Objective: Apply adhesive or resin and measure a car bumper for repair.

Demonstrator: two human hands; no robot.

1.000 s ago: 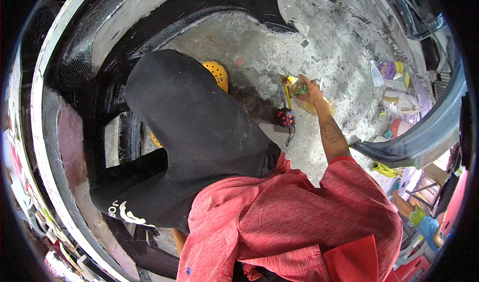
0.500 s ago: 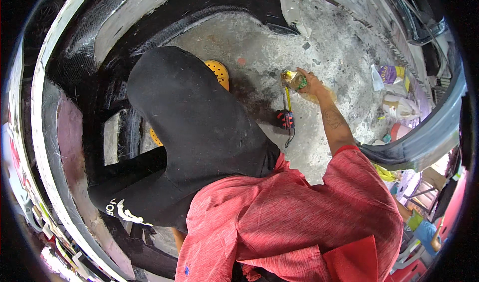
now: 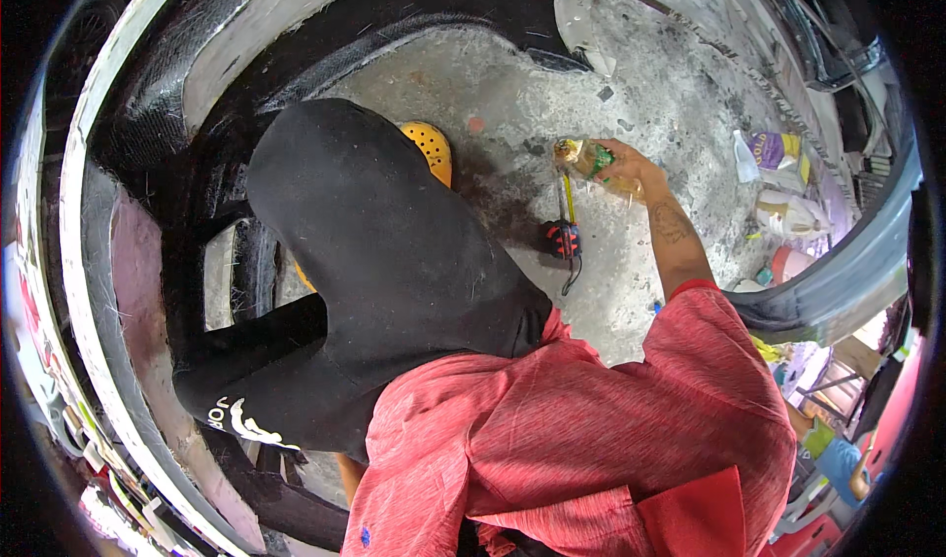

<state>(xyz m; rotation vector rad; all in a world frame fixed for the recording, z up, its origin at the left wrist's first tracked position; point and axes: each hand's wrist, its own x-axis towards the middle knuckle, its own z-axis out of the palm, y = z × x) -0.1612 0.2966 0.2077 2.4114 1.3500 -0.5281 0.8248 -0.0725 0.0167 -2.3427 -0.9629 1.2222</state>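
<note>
My right hand [image 3: 631, 168] is closed round a clear plastic bottle [image 3: 588, 159] with a green label and something yellowish inside. The bottle lies nearly sideways, its narrower end pointing left. Just below that end is a black and red tape measure [image 3: 562, 240] with a stretch of yellow blade drawn out toward the bottle and a dark strap hanging off it. My left hand is out of sight; only a sliver of bare arm [image 3: 350, 475] shows beneath my red sleeve.
Large curved black moulded panels [image 3: 414, 5] arch round the left and far sides. A grey curved panel [image 3: 833, 296] crosses the right, beside a purple and white bag [image 3: 769, 151] and a white bag [image 3: 791, 214]. Another person's arm [image 3: 857, 478] shows at lower right.
My right hand and forearm have shifted slightly right. The bottle has turned a little and shows more of its length. The tape measure stays in place.
</note>
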